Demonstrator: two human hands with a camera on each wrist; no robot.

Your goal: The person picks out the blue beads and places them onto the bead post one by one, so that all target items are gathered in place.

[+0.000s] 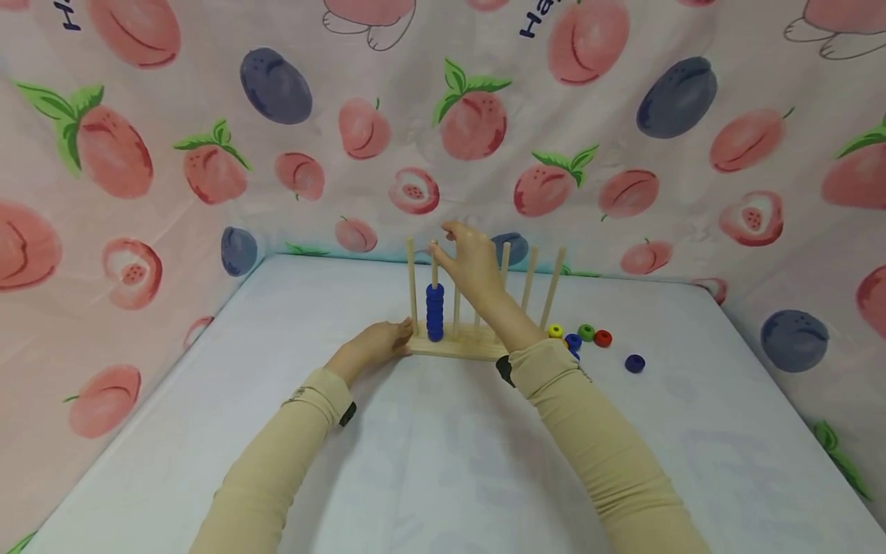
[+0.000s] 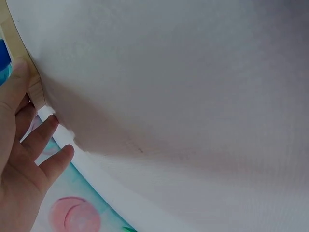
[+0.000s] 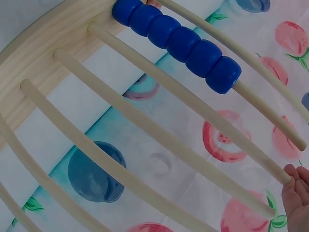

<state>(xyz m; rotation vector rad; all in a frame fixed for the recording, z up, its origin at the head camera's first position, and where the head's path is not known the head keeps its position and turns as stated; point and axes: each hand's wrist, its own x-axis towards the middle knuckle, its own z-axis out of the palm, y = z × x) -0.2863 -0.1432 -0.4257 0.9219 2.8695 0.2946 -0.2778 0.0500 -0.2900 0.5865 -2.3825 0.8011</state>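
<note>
A wooden peg stand [image 1: 457, 351] has several upright pegs rising from a flat base. Threaded on its second peg from the left is a stack of blue beads [image 1: 434, 312], also showing in the right wrist view as a blue row [image 3: 182, 43]. My left hand [image 1: 377, 344] pinches the left end of the base, thumb on top, and two of its fingers [image 2: 57, 164] extend past the end. Up at the peg tops is my right hand [image 1: 474, 265]; its fingertips [image 3: 291, 175] are right at the tip of a bare peg [image 3: 193, 101], and no bead shows there.
Right of the stand lie loose beads: a yellow bead [image 1: 555, 331], a green bead [image 1: 586, 332], a red bead [image 1: 603, 338], blue ones, and a dark blue bead [image 1: 634, 363] farther out. Behind the white table [image 1: 415, 462] hangs a fruit-printed cloth [image 1: 415, 115].
</note>
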